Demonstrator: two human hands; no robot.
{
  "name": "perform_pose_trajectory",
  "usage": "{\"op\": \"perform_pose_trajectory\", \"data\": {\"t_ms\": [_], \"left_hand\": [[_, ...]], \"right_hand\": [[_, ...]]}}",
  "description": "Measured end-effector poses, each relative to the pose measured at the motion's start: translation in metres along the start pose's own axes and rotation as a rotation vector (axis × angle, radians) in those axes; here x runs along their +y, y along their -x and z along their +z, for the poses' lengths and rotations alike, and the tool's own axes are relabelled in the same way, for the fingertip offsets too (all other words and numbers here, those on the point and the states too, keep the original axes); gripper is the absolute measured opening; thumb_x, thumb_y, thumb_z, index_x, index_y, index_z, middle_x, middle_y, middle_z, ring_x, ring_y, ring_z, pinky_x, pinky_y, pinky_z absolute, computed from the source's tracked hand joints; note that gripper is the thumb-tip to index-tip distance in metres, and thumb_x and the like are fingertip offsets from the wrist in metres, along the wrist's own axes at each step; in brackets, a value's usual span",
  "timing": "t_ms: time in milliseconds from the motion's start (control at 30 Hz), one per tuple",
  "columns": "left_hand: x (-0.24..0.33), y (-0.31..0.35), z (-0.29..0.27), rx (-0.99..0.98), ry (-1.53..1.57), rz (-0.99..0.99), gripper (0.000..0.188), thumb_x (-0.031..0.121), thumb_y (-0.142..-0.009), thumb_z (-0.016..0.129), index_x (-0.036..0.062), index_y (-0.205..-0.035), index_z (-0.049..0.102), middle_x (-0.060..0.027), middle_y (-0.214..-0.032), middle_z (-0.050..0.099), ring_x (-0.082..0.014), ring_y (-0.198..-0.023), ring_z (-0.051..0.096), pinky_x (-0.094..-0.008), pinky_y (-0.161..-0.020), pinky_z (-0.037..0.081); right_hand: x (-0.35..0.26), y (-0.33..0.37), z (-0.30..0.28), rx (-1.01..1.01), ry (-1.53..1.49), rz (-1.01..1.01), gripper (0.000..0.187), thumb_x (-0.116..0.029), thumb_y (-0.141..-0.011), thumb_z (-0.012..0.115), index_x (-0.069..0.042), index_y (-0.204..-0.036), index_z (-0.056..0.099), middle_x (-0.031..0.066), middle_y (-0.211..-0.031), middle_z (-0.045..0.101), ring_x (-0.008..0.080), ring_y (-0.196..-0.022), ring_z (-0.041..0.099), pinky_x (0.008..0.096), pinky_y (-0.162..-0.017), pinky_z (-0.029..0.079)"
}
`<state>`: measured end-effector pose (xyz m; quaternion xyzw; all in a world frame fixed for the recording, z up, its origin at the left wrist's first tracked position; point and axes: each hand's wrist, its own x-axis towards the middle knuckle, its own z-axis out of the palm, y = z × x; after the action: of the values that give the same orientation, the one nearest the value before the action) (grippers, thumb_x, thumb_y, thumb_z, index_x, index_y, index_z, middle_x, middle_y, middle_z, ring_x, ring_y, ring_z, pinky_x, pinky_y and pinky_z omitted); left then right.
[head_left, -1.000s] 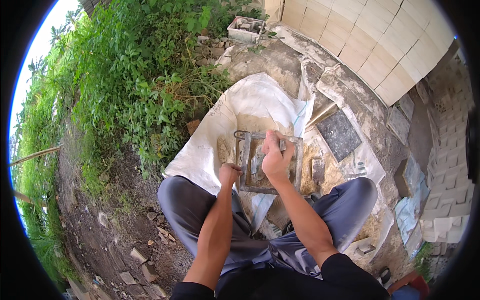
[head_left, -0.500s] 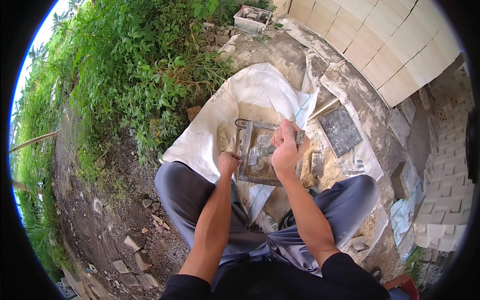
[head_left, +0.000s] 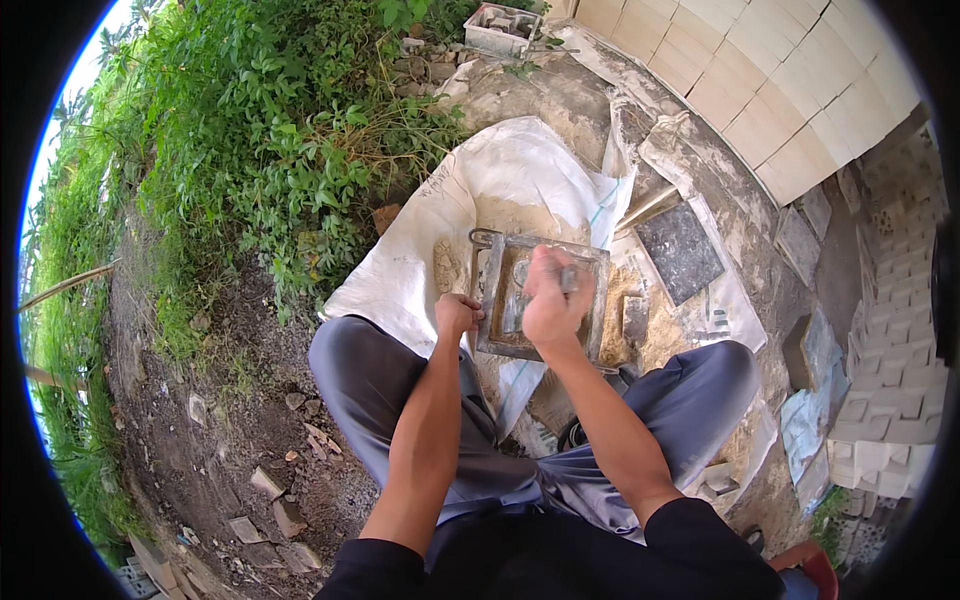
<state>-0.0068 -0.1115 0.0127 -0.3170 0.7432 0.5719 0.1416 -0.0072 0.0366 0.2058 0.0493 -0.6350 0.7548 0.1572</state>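
Observation:
A square metal mould frame [head_left: 496, 296] lies on a white sack [head_left: 510, 170] between my knees, with sandy mix around it. My left hand [head_left: 456, 314] is closed on the frame's near left corner. Over the frame's middle, my right hand [head_left: 546, 300] is closed around a small tool whose tip shows by my fingers; the hand is motion-blurred, and what lies under it inside the frame is hidden.
A dark square slab [head_left: 680, 250] rests to the right of the frame. Pale blocks [head_left: 790, 90] are stacked at the upper right, more [head_left: 900, 370] at the right edge. Green weeds [head_left: 270, 150] fill the left, with broken rubble [head_left: 270, 490] on bare soil below.
My right hand has shifted within the frame, from its far side back toward its middle, and is now blurred. The left hand stays on the frame's corner.

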Motion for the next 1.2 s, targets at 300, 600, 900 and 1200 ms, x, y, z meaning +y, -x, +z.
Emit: {"op": "perform_pose_trajectory", "data": {"t_ms": [300, 600, 900, 1200], "left_hand": [[0.0, 0.007, 0.002, 0.031, -0.051, 0.012, 0.011, -0.005, -0.066, 0.072, -0.0023, -0.077, 0.069, -0.0111, -0.064, 0.066, -0.0178, -0.052, 0.063, -0.0283, -0.047, 0.053], [0.0, 0.008, 0.003, 0.04, -0.061, -0.009, 0.014, -0.005, -0.065, 0.073, -0.0007, -0.077, 0.069, -0.0113, -0.065, 0.066, -0.0182, -0.052, 0.063, -0.0295, -0.048, 0.054], [-0.002, 0.001, 0.01, 0.018, -0.095, 0.065, 0.011, 0.007, -0.07, 0.068, 0.0022, -0.081, 0.069, -0.012, -0.07, 0.067, -0.0204, -0.061, 0.065, -0.0325, -0.059, 0.052], [-0.032, 0.006, 0.054, 0.225, -0.012, 0.324, 0.037, 0.032, -0.093, 0.043, 0.0008, -0.096, 0.062, -0.024, -0.091, 0.062, -0.0409, -0.09, 0.057, -0.0429, -0.078, 0.044]], "right_hand": [[0.002, -0.003, 0.002, 0.016, -0.12, 0.12, 0.035, -0.015, -0.091, 0.048, -0.006, -0.058, 0.038, -0.0038, -0.05, 0.028, 0.0076, -0.045, 0.026, 0.0265, -0.043, 0.021], [0.035, 0.012, -0.002, -0.007, 0.01, 0.074, 0.039, -0.015, -0.09, 0.051, -0.007, -0.054, 0.037, -0.0028, -0.049, 0.033, 0.0081, -0.045, 0.03, 0.0272, -0.043, 0.023], [0.059, -0.018, 0.002, 0.072, -0.188, 0.122, 0.029, -0.013, -0.089, 0.052, -0.007, -0.063, 0.041, -0.0048, -0.051, 0.028, 0.0067, -0.043, 0.024, 0.0263, -0.041, 0.019], [-0.01, -0.083, 0.014, 0.142, -0.264, 0.124, 0.035, -0.014, -0.089, 0.052, -0.01, -0.057, 0.036, -0.005, -0.048, 0.028, 0.0056, -0.041, 0.024, 0.0254, -0.04, 0.02]]}}
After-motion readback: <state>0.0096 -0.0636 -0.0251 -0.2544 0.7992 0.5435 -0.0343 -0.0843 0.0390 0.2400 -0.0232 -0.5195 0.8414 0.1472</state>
